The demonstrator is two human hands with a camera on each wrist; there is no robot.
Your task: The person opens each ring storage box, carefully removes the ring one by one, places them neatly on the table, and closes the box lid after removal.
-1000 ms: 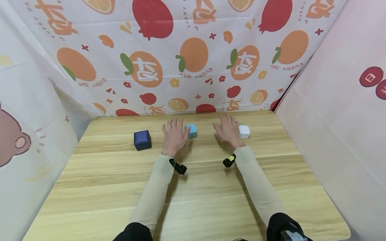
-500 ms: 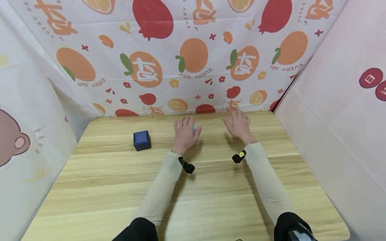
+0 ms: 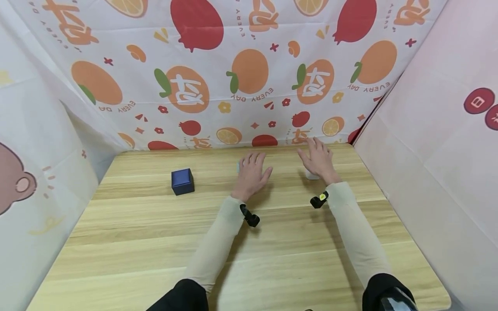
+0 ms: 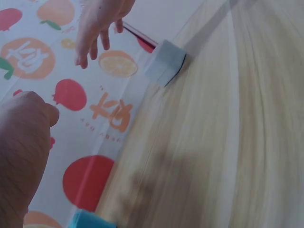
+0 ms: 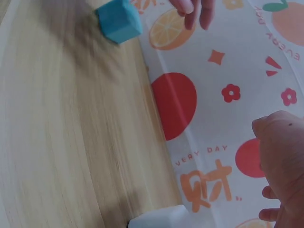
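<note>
My left hand (image 3: 252,175), fingers spread, is above a light blue box, which it mostly covers; a sliver of the light blue box (image 3: 238,167) shows at its left. In the right wrist view the same light blue box (image 5: 119,21) stands apart from the left fingertips (image 5: 192,12). My right hand (image 3: 319,160) is held over a white box (image 3: 311,176), partly hidden beneath it. The left wrist view has the white box (image 4: 166,62) on the wood, below the right hand (image 4: 100,26) and not touching it. Neither hand holds anything.
A dark blue box (image 3: 182,181) stands on the wooden table (image 3: 155,242), left of both hands. Behind the table's far edge hangs a fruit-print cloth (image 3: 249,108). Pale sheets close off the left and right sides. Each wrist carries a small black camera (image 3: 250,216).
Both hands have moved right, passing over the light blue and white boxes. The light blue box now peeks out left of my left hand. The boxes have not visibly moved.
</note>
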